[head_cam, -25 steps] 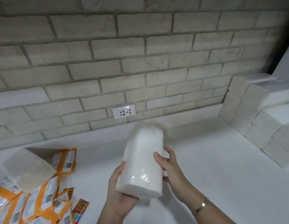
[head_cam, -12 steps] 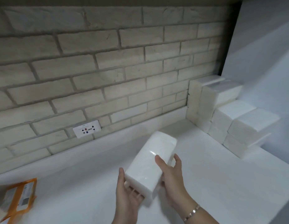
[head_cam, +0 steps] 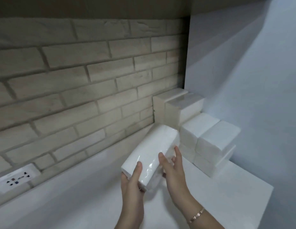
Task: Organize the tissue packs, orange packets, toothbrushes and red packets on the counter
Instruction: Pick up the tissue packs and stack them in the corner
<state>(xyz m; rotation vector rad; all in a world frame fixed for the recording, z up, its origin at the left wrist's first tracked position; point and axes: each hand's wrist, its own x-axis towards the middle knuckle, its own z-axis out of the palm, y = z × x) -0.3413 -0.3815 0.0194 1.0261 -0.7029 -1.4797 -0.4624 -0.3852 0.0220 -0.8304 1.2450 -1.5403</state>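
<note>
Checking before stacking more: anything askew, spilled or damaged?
Nothing spilled or damaged. The stacked packs sit in steps in the corner; only the tissue pack held by left hand and right hand is tilted, unplaced.

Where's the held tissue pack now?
Head view, lower centre: the tissue pack is gripped between left hand and right hand over the counter, far end near the stacked packs at right.

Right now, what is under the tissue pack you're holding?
The left hand and right hand grip the tissue pack over the white counter. Any fingers beneath it and the counter directly below are covered.
</note>
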